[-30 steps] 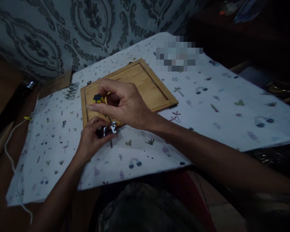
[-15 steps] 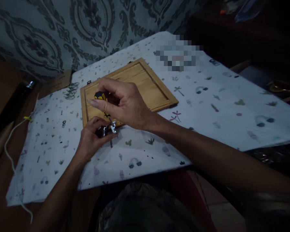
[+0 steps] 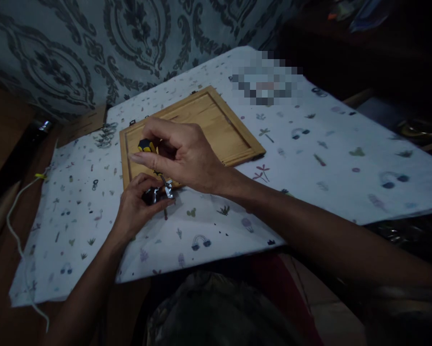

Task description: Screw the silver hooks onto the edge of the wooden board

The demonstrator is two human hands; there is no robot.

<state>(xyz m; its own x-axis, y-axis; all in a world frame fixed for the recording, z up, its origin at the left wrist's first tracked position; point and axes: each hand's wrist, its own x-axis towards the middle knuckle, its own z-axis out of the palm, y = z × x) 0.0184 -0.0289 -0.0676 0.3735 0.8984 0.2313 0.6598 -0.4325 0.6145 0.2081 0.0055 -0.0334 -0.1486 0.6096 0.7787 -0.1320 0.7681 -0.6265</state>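
My right hand [image 3: 190, 154] is closed round the yellow and black handle of a screwdriver [image 3: 146, 144], thumb along its side. The shaft points down to a shiny metal hinge [image 3: 169, 190] at the near edge of a framed wooden panel [image 3: 194, 117]. My left hand [image 3: 138, 199] pinches the hinge between thumb and fingers, holding it by the panel's near left corner. The screwdriver's tip is at the hinge, but where exactly it seats is too small to tell. Both hands hide part of the panel's left side.
A white patterned cloth [image 3: 208, 226] covers the table. Several small metal pieces [image 3: 105, 136] lie at the left, beside a brown cardboard piece [image 3: 84, 126]. A white cord [image 3: 16, 240] hangs over the left edge. A blurred-out item [image 3: 262, 84] lies far right, near the patterned wall.
My right hand and the screwdriver handle have turned and shifted very slightly. My left hand, the hinge and the panel stay in place.
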